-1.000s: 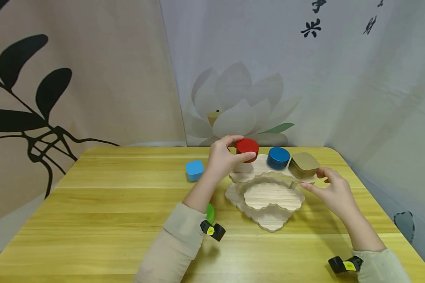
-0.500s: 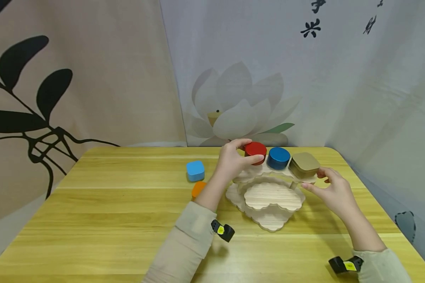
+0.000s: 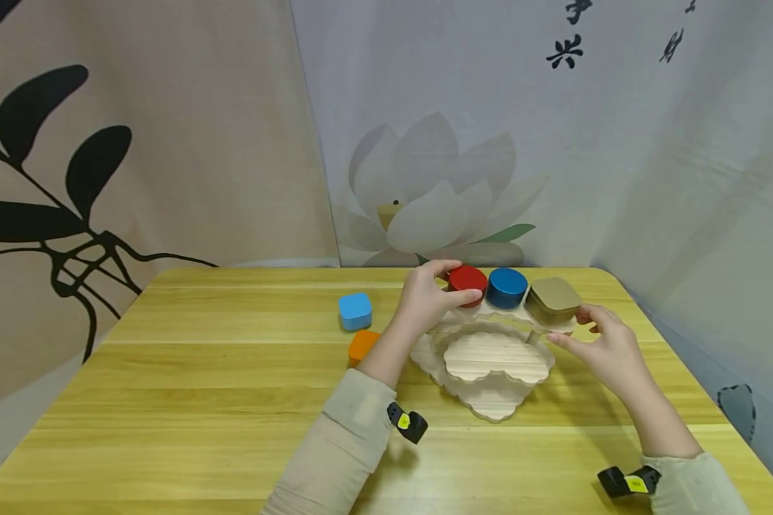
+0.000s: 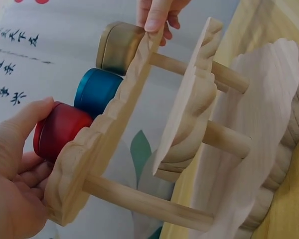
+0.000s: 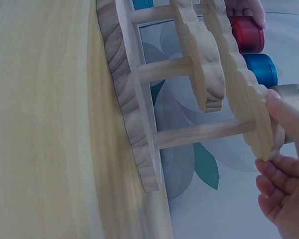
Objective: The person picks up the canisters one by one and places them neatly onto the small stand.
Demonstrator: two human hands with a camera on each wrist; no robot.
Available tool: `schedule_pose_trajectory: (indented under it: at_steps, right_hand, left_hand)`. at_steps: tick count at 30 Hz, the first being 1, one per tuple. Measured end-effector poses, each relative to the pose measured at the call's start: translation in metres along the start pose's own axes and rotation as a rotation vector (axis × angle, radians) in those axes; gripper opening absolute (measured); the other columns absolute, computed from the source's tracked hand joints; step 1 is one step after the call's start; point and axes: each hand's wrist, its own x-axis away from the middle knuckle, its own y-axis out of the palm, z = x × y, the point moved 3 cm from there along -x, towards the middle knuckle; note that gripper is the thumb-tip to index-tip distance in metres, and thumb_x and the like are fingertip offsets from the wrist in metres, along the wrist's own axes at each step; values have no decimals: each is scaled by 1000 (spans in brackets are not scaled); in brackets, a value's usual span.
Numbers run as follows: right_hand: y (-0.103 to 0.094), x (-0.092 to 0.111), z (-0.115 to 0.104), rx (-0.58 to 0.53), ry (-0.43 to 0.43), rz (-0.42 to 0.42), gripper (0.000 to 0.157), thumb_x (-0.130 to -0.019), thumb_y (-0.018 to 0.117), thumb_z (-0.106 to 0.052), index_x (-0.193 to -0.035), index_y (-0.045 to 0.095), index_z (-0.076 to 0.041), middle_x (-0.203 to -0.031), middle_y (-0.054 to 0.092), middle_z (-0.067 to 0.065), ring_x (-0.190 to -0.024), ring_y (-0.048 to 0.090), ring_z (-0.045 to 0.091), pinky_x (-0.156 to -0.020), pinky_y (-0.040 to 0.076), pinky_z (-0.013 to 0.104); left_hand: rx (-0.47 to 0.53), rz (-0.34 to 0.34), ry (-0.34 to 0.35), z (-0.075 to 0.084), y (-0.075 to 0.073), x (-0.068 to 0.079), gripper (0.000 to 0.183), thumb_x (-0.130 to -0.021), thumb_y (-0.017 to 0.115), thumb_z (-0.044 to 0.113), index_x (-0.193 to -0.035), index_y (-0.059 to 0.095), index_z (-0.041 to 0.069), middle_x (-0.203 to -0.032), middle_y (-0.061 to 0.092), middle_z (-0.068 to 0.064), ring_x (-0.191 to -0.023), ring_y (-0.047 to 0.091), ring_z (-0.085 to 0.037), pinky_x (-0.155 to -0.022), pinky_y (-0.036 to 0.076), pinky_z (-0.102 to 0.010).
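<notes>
A wooden stand (image 3: 497, 357) with scalloped cloud-shaped tiers on dowels stands on the table. My left hand (image 3: 421, 302) grips a round red tin (image 3: 468, 280) at the left end of the top tier (image 4: 107, 130), thumb in front and fingers partly hidden behind. Right beside it on that tier sits a round blue tin (image 3: 507, 288), followed by a squarish gold tin (image 3: 553, 299). At the tier's right end my right hand (image 3: 608, 349) holds the wooden edge between thumb and fingers, close to the gold tin.
Left of the stand, a light blue squarish tin (image 3: 355, 311) and an orange tin (image 3: 363, 347) rest on the wooden table (image 3: 200, 386); my left forearm partly covers the orange one. A printed curtain (image 3: 232, 143) hangs behind the table's back edge.
My left hand has moved right and slightly down, bringing the red tin next to the blue one. The orange tin has come into view; a green one is now hidden. My right hand stays put.
</notes>
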Motion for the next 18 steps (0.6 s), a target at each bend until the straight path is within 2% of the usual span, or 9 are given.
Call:
schedule_pose_trajectory:
  at_steps: [8,14,18]
  right_hand:
    - [0,0,0,-1,5,-5,67,-85,74,-35,-126,48,11,-115,51,27,-103,46,44,-81,41,56]
    - [0,0,-1,-8,10,-10,67,-85,74,-35,-126,48,11,-115,51,28,-103,46,45,-80,40,55]
    - [0,0,-2,-8,6,-7,66,-85,74,-35,-126,49,11,-114,51,27,-102,46,43,-80,40,54]
  left_hand:
    - [12,-23,-35,-5,3,1,56,-75,84,22,-124,63,5,-116,63,-6,-92,61,-22,-70,52,-21]
    - [0,-24,-44,-7,4,-1,55,-75,84,25,-124,64,8,-109,64,-2,-92,58,-19,-69,51,-21]
    - [-29,-35,-36,-7,2,0,59,-76,83,28,-127,62,9,-115,63,-2,-95,55,-16,-74,50,-23]
